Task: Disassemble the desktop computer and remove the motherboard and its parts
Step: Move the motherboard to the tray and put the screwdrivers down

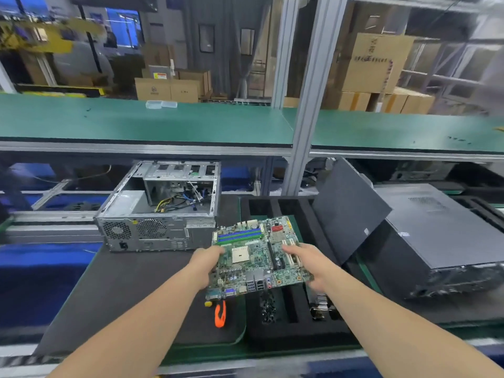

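A green motherboard (253, 257) with blue memory slots and a white processor socket is held in the air above the black foam tray (294, 331). My left hand (207, 264) grips its left edge. My right hand (309, 264) holds its right side, fingers over the top. The opened grey computer case (152, 214) lies on the dark mat (114, 290) to the left, with loose cables inside.
An orange-handled tool (220, 313) lies on the mat under the board. A metal heatsink (321, 304) sits in a tray slot. A black side panel (349, 214) leans on another dark computer case (441, 236) at the right. A green shelf (163, 124) runs overhead.
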The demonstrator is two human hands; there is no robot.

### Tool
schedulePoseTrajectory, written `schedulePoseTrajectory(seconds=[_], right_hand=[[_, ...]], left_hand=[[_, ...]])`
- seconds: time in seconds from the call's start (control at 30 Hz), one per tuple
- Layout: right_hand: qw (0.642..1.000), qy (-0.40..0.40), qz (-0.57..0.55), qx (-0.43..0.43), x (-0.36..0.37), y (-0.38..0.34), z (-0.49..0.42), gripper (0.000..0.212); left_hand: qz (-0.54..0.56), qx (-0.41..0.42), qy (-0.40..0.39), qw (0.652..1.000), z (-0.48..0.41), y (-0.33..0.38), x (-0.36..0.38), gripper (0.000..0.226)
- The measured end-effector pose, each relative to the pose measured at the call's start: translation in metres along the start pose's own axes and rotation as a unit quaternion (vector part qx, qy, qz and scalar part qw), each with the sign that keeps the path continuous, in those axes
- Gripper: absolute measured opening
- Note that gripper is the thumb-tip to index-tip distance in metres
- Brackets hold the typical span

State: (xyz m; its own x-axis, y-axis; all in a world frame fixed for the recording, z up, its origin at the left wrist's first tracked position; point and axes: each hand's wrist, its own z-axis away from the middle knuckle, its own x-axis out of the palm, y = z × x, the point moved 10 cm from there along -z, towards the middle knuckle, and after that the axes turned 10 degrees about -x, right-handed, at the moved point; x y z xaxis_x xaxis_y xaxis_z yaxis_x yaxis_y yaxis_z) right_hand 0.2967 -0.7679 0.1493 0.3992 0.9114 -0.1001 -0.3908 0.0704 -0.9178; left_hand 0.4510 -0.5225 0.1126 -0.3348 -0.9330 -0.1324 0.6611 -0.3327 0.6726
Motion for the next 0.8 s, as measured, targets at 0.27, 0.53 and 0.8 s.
schedulePoseTrajectory(seconds=[0.27, 0.53, 0.8], right_hand=[[0.995, 0.056, 0.08, -0.003, -0.116, -0.056, -0.055, 0.081], [0.98, 0.156, 0.107, -0.056, -0.197, -0.096, -0.113, 0.087], [0.957, 0.152, 0.23, -0.091, -0.217, -0.105, -0.18, 0.064]], left_hand=[[-0.029, -0.02, -0.125, 0.991, -0.054, 0.051, 0.133, 0.062], [-0.147, 0.123, -0.175, 0.966, -0.069, 0.116, 0.218, 0.061], [-0.228, 0.223, -0.269, 0.909, -0.054, 0.144, 0.302, 0.081]])
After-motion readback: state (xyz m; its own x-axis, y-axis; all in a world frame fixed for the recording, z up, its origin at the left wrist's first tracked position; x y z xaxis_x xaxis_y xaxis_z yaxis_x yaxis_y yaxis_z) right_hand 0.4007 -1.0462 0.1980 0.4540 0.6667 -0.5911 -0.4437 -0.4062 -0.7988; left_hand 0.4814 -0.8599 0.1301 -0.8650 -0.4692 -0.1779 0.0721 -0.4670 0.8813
